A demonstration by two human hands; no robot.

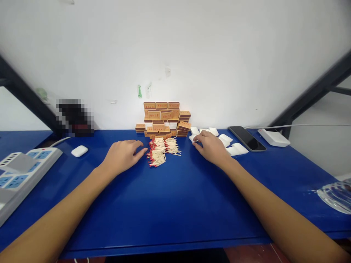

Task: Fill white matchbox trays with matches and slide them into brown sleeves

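Observation:
A loose pile of red-tipped matches (pixel 157 151) lies on the blue table, with a smaller bunch on its right side. Just left of the pile rests my left hand (pixel 123 155), thumb and fingers apart and holding nothing. My right hand (pixel 211 146) reaches over several white matchbox trays (pixel 237 149), its curved fingertips at the leftmost tray and its thumb apart from them. Whether those fingertips touch the tray is hard to see. Behind the matches, orange-brown matchboxes (pixel 161 106) are stacked against the wall, with white tray ends showing in the stack.
To the right lie a dark phone (pixel 248 138), a white box-shaped device (pixel 274 137) with a cable, and clear plastic (pixel 337 195). On the left are a white earphone case (pixel 79 151) and a large power strip (pixel 27 171). Dark metal braces (pixel 30 95) slope down at both sides.

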